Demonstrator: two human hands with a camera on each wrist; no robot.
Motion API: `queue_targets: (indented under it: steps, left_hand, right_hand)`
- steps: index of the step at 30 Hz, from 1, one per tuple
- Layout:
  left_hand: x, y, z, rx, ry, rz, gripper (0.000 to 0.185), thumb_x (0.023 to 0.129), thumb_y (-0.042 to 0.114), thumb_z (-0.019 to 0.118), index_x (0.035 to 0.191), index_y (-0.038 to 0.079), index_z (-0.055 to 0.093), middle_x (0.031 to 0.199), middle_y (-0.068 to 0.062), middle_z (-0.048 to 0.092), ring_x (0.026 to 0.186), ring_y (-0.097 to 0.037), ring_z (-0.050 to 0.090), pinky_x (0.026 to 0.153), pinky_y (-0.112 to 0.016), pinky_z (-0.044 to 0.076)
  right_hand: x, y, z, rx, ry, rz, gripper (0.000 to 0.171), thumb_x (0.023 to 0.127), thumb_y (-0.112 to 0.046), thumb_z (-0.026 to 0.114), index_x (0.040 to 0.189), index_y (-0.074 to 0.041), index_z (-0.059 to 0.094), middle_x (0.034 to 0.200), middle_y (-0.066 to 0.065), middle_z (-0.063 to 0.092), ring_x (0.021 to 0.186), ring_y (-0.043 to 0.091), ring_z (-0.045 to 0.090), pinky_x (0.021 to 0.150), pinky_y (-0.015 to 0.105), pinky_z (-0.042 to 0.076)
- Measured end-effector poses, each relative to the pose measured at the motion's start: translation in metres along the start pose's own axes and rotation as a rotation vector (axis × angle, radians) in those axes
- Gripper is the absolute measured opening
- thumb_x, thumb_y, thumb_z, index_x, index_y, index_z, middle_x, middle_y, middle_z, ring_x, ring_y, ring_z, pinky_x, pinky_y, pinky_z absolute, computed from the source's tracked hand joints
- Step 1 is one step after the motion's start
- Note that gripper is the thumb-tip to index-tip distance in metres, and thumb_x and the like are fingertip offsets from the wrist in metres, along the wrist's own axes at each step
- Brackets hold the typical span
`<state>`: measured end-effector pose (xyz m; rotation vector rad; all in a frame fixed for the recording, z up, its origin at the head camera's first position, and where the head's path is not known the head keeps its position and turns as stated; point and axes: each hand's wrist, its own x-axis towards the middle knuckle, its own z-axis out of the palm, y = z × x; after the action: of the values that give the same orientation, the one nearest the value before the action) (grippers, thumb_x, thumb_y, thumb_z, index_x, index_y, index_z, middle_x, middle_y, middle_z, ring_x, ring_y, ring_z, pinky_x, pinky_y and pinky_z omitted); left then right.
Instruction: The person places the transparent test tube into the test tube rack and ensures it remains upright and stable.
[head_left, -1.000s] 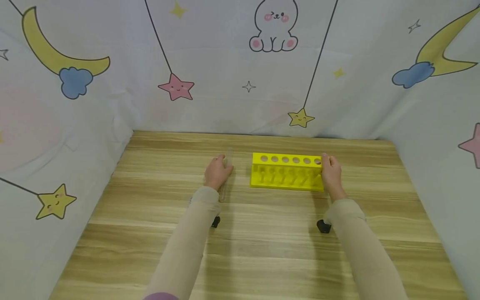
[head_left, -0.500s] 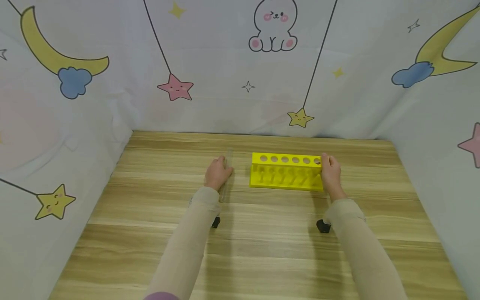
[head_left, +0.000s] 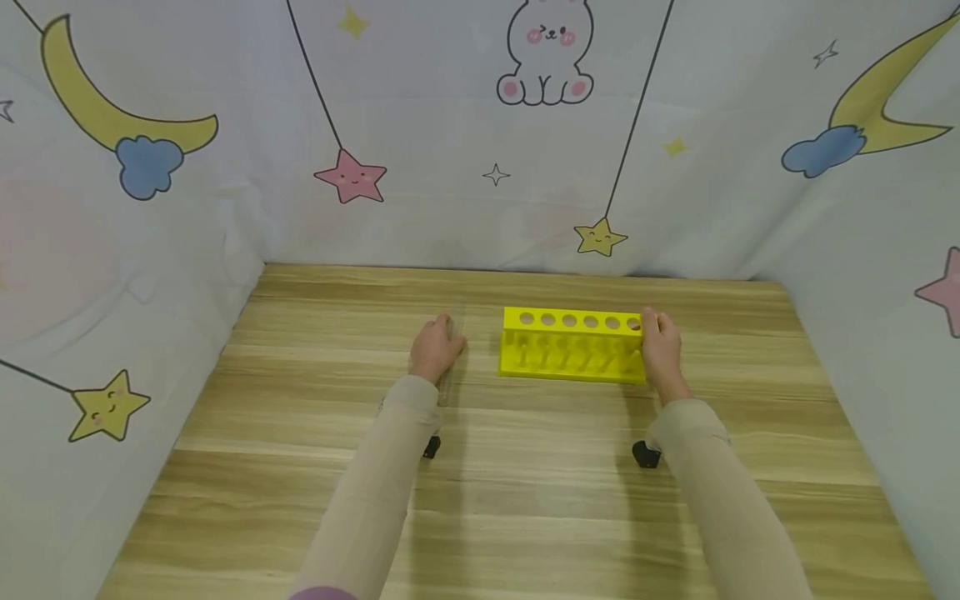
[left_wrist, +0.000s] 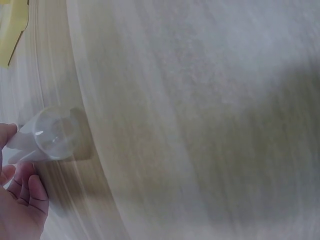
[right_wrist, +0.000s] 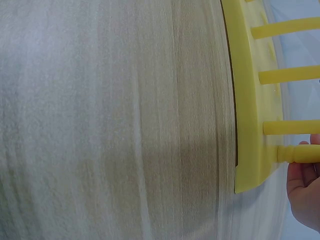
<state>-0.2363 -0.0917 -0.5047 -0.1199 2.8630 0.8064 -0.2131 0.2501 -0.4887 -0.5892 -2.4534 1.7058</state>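
Observation:
A clear test tube (head_left: 446, 388) lies lengthwise under my left hand (head_left: 435, 350), left of centre on the table. In the left wrist view, the thumb and fingers of the left hand (left_wrist: 22, 207) pinch the tube (left_wrist: 55, 137), whose round end faces the camera. To its right stands a yellow test tube rack (head_left: 573, 367), upright, with a row of several round holes along its top. My right hand (head_left: 663, 354) grips the rack's right end. Seen from the right wrist, the fingers of that hand (right_wrist: 305, 197) wrap round the rack's end post (right_wrist: 302, 153), beside several yellow pegs.
The wood-grain table (head_left: 525, 492) spreads under both hands. White curtain (head_left: 450, 108) printed with stars, moons and a bear closes off the back and both sides. Black wrist pieces (head_left: 646, 454) hang below the sleeves.

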Motion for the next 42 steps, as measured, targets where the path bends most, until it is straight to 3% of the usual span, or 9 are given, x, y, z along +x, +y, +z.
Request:
queue_targets:
  steps: [7, 17, 32, 42]
  left_hand:
    - [-0.004, 0.003, -0.003, 0.004, 0.008, -0.002, 0.05, 0.086, 0.029, 0.054, 0.128, 0.006, 0.042, 0.12, -0.016, 0.053, 0.103, -0.028, 0.053, 0.085, -0.041, 0.046]
    - [-0.003, 0.001, -0.003, 0.002, 0.009, 0.021, 0.049, 0.086, 0.028, 0.053, 0.128, 0.004, 0.042, 0.119, -0.017, 0.054, 0.105, -0.03, 0.054, 0.086, -0.041, 0.046]
    - [-0.002, 0.005, -0.009, -0.029, 0.007, -0.018, 0.05, 0.085, 0.029, 0.055, 0.129, 0.007, 0.042, 0.116, -0.015, 0.056, 0.098, -0.027, 0.056, 0.08, -0.038, 0.048]
    - [-0.002, 0.005, -0.015, -0.087, 0.012, 0.01, 0.05, 0.086, 0.028, 0.054, 0.13, 0.008, 0.041, 0.088, -0.006, 0.064, 0.071, -0.018, 0.059, 0.062, -0.03, 0.049]
  right_hand:
    - [0.001, 0.001, 0.0, 0.007, -0.009, 0.006, 0.042, 0.089, -0.054, 0.033, 0.072, -0.016, 0.039, 0.075, 0.002, 0.043, 0.056, 0.008, 0.036, 0.052, 0.019, 0.034]
    - [0.0, -0.001, 0.001, 0.011, -0.005, 0.006, 0.041, 0.089, -0.053, 0.033, 0.074, -0.017, 0.042, 0.068, -0.002, 0.04, 0.052, 0.007, 0.034, 0.05, 0.019, 0.033]
    - [0.001, 0.0, 0.001, 0.026, -0.005, 0.022, 0.038, 0.089, -0.052, 0.033, 0.079, -0.018, 0.046, 0.07, -0.001, 0.039, 0.054, 0.007, 0.033, 0.051, 0.019, 0.033]
    - [-0.001, -0.002, 0.001, 0.008, -0.002, 0.019, 0.038, 0.09, -0.052, 0.032, 0.08, -0.017, 0.045, 0.071, -0.001, 0.039, 0.055, 0.007, 0.033, 0.051, 0.019, 0.033]
